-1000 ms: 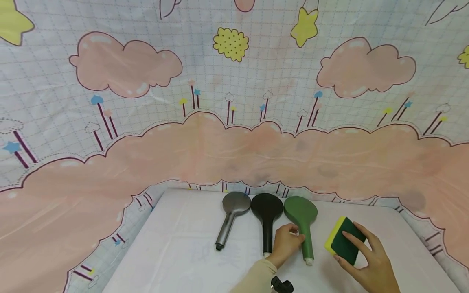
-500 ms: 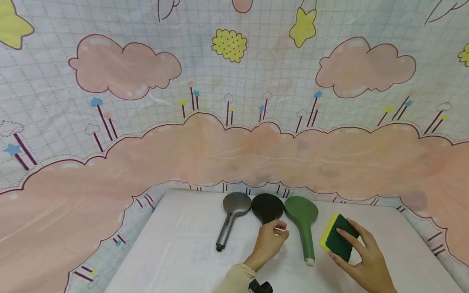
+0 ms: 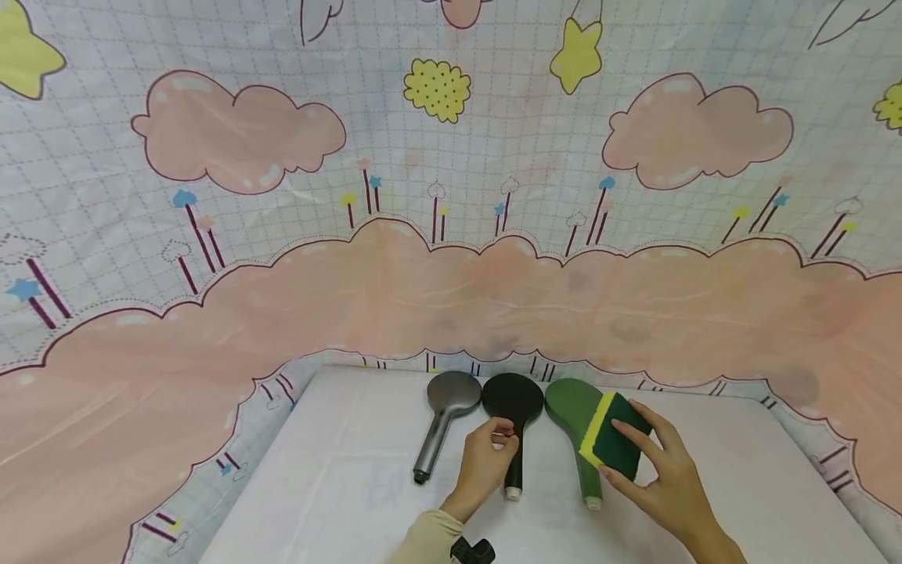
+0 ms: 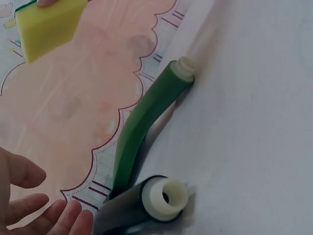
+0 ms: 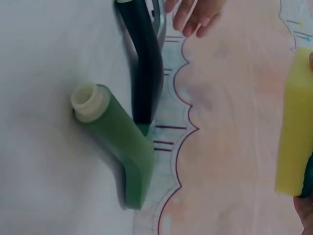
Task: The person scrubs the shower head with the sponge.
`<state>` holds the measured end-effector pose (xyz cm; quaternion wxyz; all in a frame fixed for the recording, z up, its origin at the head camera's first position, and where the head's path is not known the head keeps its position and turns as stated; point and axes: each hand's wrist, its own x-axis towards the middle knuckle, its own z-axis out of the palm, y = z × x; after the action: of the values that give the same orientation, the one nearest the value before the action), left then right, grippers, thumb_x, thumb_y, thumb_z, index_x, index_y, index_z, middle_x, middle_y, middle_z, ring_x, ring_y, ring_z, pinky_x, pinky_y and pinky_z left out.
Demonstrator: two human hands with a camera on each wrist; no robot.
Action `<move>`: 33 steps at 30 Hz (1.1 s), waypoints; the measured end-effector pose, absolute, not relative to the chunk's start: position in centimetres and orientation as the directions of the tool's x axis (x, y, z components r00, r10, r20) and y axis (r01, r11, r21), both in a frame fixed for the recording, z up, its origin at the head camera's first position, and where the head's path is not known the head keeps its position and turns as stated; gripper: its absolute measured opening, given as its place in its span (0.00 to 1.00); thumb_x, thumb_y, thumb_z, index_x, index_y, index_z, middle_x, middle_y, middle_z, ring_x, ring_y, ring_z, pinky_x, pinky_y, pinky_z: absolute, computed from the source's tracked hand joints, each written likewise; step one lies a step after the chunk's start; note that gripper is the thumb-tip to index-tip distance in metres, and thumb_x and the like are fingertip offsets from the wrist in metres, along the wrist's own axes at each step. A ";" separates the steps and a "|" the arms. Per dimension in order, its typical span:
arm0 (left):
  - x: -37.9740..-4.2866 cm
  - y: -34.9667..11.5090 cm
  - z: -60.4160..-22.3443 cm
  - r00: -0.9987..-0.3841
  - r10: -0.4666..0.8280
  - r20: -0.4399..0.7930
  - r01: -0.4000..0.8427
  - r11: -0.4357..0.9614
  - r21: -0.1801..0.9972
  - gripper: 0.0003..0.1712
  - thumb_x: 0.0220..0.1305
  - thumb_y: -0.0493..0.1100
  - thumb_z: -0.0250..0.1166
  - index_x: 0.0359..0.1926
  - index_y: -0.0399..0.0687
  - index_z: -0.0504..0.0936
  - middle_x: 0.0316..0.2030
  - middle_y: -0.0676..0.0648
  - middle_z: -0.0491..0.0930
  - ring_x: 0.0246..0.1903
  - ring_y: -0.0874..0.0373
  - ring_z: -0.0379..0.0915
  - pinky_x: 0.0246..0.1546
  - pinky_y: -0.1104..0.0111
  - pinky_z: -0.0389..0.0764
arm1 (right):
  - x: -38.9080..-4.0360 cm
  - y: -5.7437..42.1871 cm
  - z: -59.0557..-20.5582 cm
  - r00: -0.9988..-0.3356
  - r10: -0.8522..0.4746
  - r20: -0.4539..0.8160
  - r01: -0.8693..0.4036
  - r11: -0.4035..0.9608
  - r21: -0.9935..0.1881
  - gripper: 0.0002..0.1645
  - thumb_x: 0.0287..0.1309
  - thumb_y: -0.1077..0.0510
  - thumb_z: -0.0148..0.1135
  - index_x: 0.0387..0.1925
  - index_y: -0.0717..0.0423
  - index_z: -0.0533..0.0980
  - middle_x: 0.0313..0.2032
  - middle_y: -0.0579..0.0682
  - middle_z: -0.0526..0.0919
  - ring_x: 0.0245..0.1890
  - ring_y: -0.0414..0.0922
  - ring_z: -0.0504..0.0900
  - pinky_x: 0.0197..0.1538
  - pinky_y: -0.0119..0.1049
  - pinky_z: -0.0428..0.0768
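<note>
Pinched between the thumb and fingers of my right hand (image 3: 665, 482) is a yellow and green scouring sponge (image 3: 622, 439). In the head view it overlaps the green shower head (image 3: 566, 399); in the right wrist view the sponge (image 5: 295, 127) appears up off the table, its yellow side showing. My left hand (image 3: 481, 466) holds nothing and hovers left of the handle of the black shower head (image 3: 510, 395). Its fingers are loosely bent, as the left wrist view also shows. A grey shower head (image 3: 452, 392) lies to the left of the black one.
The shower heads lie in a row near the far edge of the white table (image 3: 338, 462), handles toward me. Their pale threaded ends show on the black and green ones. Behind the table hangs a patterned cloth (image 3: 423, 305).
My left hand has moved left from the green handle, across the black one. The right hand has carried the sponge left and up until it overlaps the green shower head.
</note>
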<state>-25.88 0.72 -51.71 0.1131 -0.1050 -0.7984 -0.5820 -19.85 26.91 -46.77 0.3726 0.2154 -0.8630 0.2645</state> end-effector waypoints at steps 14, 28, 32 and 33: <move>-25.8 -0.7 -53.2 -0.972 0.082 0.218 0.233 0.312 0.921 0.23 0.59 0.38 0.67 0.55 0.34 0.76 0.50 0.37 0.82 0.49 0.44 0.81 0.48 0.61 0.83 | -21.8 24.8 -47.2 -0.682 -0.147 0.716 -0.541 0.760 -0.359 0.45 0.29 0.55 0.85 0.57 0.45 0.78 0.66 0.57 0.69 0.66 0.39 0.65 0.57 0.12 0.60; -26.1 0.0 -54.5 -0.986 0.134 0.098 0.140 0.350 0.926 0.40 0.50 0.40 0.75 0.64 0.38 0.69 0.50 0.38 0.82 0.51 0.46 0.81 0.53 0.55 0.78 | -22.3 23.7 -47.8 -0.685 -0.150 0.713 -0.539 0.762 -0.358 0.44 0.31 0.53 0.84 0.57 0.43 0.78 0.67 0.54 0.70 0.64 0.49 0.70 0.55 0.24 0.72; -26.4 0.4 -54.8 -0.987 0.130 0.097 0.140 0.389 0.910 0.41 0.48 0.39 0.76 0.64 0.38 0.70 0.47 0.41 0.83 0.48 0.49 0.81 0.50 0.57 0.79 | -22.5 23.6 -48.0 -0.683 -0.146 0.715 -0.549 0.749 -0.372 0.43 0.31 0.54 0.84 0.57 0.43 0.79 0.66 0.56 0.71 0.62 0.53 0.71 0.55 0.17 0.67; -26.5 0.5 -54.9 -0.987 0.130 0.097 0.142 0.398 0.907 0.41 0.48 0.39 0.76 0.64 0.38 0.69 0.46 0.41 0.83 0.47 0.49 0.80 0.49 0.58 0.79 | -22.4 23.6 -48.0 -0.687 -0.141 0.713 -0.543 0.752 -0.375 0.43 0.31 0.54 0.84 0.57 0.43 0.79 0.66 0.56 0.71 0.61 0.54 0.71 0.55 0.17 0.67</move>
<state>-26.52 0.48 -54.87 0.0052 -0.0814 -0.8359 -0.5428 -22.45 23.57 -48.02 0.3433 0.1964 -0.8706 0.2926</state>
